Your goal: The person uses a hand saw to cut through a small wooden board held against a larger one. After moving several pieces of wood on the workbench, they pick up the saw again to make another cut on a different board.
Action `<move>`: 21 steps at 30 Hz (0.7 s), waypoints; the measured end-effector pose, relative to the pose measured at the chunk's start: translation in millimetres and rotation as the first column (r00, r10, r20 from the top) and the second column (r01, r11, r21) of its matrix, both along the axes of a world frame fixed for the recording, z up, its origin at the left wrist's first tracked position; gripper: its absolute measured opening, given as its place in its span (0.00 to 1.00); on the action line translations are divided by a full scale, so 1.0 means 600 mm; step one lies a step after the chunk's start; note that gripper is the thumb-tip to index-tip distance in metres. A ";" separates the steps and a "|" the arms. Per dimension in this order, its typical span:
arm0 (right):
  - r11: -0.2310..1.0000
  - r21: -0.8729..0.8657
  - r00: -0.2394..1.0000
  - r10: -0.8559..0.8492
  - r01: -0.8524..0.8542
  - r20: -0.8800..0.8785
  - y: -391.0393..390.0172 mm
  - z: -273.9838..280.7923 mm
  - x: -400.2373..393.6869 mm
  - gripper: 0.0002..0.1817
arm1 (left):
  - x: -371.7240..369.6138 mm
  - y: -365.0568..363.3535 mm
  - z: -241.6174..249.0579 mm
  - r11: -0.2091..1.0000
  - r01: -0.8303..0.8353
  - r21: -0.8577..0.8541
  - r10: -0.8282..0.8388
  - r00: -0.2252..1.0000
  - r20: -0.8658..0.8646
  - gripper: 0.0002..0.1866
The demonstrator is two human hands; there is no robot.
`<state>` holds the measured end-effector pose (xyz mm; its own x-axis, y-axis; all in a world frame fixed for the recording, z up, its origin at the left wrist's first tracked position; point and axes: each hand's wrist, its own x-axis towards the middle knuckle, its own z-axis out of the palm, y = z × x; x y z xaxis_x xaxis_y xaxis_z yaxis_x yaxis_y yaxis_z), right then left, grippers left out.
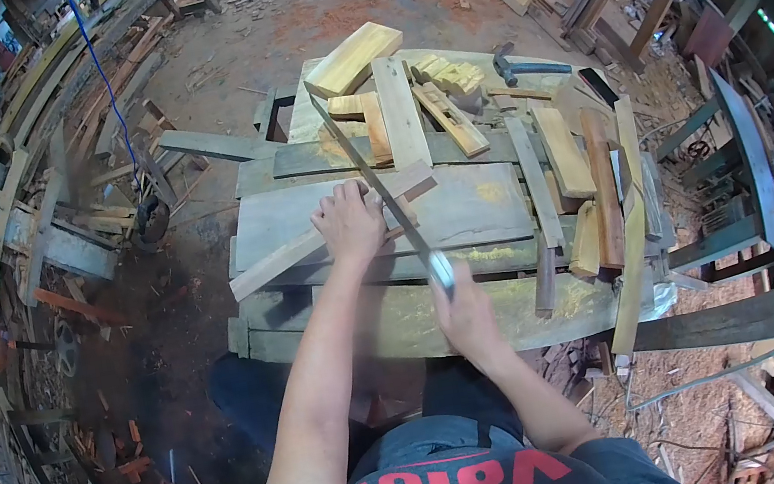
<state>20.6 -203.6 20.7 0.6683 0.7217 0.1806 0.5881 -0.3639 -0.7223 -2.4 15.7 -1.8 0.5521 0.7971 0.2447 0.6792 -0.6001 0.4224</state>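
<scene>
My right hand (472, 322) is wrapped round the handle of a handsaw (359, 157), whose long narrow blade points away from me and slightly left. The blade lies across a pale wooden strip (277, 265), close to the strip's right end. Just left of the blade, my left hand (350, 224) presses down on the strip, its fingers curled over the far side. Under the strip is a wide grey board (491, 193) on the plank workbench (390, 328). The cut itself is too small to make out.
Several wood blocks and an upright-lying pale board (404, 128) cover the bench's far side. A hammer (527, 69) and a dark phone-like object (598, 86) lie at the far right. Wooden strips (563, 153) line the right side. Timber stacks (6, 201) stand left.
</scene>
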 end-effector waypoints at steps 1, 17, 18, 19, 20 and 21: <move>1.000 0.014 1.000 0.002 -0.002 -0.029 -0.028 0.004 -0.008 0.13 | 0.001 0.002 -0.003 1.000 0.007 -0.003 -0.006 1.000 0.012 0.15; 1.000 -0.006 1.000 0.013 -0.013 -0.024 0.034 0.000 0.015 0.16 | -0.011 0.003 -0.001 0.996 0.084 0.026 -0.084 0.996 0.002 0.17; 0.999 -0.046 0.998 0.017 -0.020 -0.063 0.037 0.003 0.015 0.16 | -0.009 0.004 0.000 0.996 0.090 0.026 -0.090 0.996 0.000 0.17; 0.999 -0.048 0.998 0.015 -0.018 -0.063 0.044 0.002 0.014 0.16 | -0.006 0.003 0.001 0.996 0.083 0.035 -0.082 0.996 -0.019 0.17; 0.999 -0.047 0.999 0.013 -0.015 -0.042 0.051 0.002 0.012 0.16 | -0.005 0.001 0.002 0.996 0.074 0.041 -0.072 0.997 -0.037 0.17; 0.999 -0.046 1.000 0.014 -0.015 -0.019 0.056 0.002 0.011 0.16 | -0.005 0.000 0.002 0.997 0.072 0.035 -0.070 0.997 -0.034 0.17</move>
